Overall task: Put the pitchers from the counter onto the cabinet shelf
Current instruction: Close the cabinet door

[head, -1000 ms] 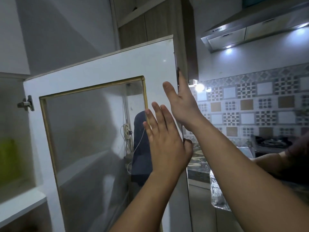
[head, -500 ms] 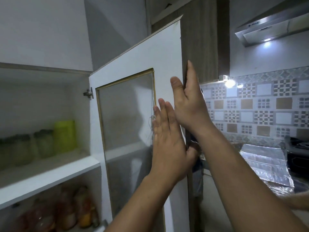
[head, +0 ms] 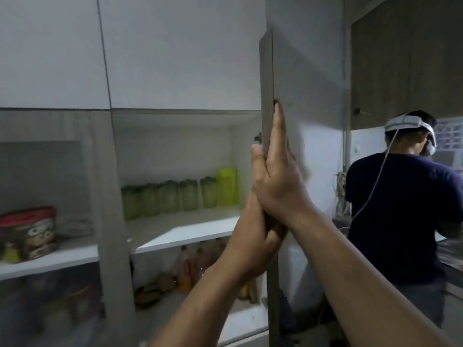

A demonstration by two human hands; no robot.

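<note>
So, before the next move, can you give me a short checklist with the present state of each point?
1. Cabinet door open wide: ok, seen edge-on, the inside is exposed.
2. Hands free for carrying: not ok, the left hand and right hand are both on the door edge.
3. Space on the cabinet shelf: ok, the front part is bare.
4. Items already there: ok, green jars and a yellow-green container stand at the back.
5. Pitchers within reach: cannot tell, no counter pitchers in view.
6. Path clear: cannot tell, a person stands close on the right.
</note>
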